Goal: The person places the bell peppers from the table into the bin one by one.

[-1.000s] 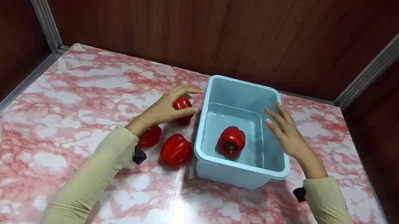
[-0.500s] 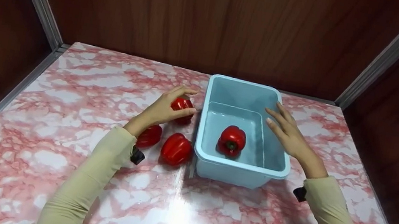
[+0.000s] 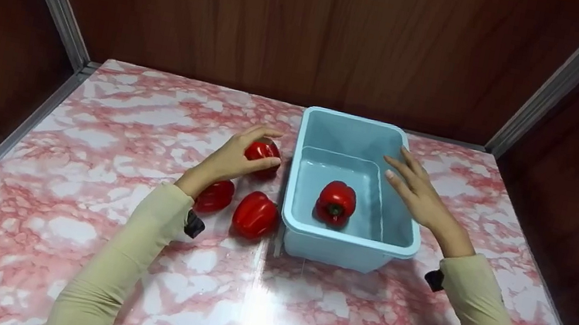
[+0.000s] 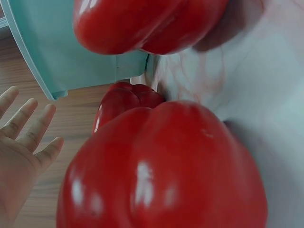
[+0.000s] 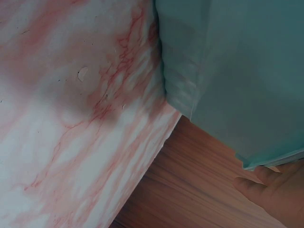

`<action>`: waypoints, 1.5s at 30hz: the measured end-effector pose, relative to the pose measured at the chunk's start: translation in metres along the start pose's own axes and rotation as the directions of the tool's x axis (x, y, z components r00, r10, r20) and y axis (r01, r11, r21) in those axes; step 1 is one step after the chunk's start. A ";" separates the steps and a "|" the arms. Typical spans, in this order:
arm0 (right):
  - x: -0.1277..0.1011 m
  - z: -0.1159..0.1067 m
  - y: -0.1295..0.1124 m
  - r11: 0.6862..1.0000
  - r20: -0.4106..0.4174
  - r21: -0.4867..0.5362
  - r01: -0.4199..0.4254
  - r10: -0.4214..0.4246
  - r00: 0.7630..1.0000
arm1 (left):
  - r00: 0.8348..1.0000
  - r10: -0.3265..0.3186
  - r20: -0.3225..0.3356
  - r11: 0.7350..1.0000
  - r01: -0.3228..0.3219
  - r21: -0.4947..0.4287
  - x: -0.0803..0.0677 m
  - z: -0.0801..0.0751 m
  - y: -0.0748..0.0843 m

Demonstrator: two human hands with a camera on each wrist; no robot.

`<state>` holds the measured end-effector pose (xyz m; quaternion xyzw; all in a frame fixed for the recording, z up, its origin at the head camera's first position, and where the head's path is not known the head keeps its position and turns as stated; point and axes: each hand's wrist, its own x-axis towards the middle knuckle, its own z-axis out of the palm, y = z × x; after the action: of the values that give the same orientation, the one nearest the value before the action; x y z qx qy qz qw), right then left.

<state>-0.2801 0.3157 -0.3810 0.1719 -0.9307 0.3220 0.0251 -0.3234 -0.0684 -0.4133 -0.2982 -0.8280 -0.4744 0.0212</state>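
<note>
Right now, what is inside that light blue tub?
One red pepper lies on the floor of the light blue tub, stem toward the camera. The right hand hovers over the right rim, and the near wall hides the strip of floor just behind it.

Left of the blue tub [image 3: 347, 238] three red peppers [image 3: 255, 215] crowd my left hand [image 3: 233, 158], leaving little passage. Inside the tub, one pepper [image 3: 337, 202] sits near the front; the rear lies open below my right hand [image 3: 418, 194].

Both arms wear long, soft, pale yellow-green sleeves [image 3: 130, 253] that reach to the wrists. A small black camera [image 3: 193, 225] sits under each wrist. The hands are bare.
</note>
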 end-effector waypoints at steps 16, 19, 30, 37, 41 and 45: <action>0.001 0.001 0.001 1.000 -0.003 -0.002 0.016 -0.016 1.000 | 0.999 -0.035 -0.006 0.998 0.035 0.042 -0.006 -0.002 -0.003; 0.001 0.001 0.000 1.000 0.000 -0.005 0.011 -0.011 1.000 | 0.999 -0.048 -0.005 0.998 0.048 0.043 -0.008 -0.002 -0.003; 0.000 -0.001 -0.002 1.000 0.003 -0.002 0.014 -0.014 1.000 | 0.999 -0.048 -0.004 0.999 0.048 0.016 -0.013 -0.004 -0.005; 0.001 0.000 -0.001 1.000 0.001 0.003 0.008 -0.008 1.000 | 0.999 -0.040 -0.006 0.998 0.040 0.038 -0.016 -0.005 -0.008; 0.000 0.000 0.000 1.000 0.005 0.004 0.003 -0.003 1.000 | 0.998 -0.062 -0.001 0.996 0.062 0.059 -0.019 -0.007 -0.009; 0.001 0.000 0.001 1.000 0.010 0.002 0.007 -0.007 1.000 | 0.999 -0.049 -0.010 0.997 0.049 0.062 -0.022 -0.007 -0.011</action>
<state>-0.2813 0.3161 -0.3814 0.1768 -0.9299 0.3219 0.0215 -0.3131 -0.0886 -0.4249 -0.2749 -0.8494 -0.4500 0.0224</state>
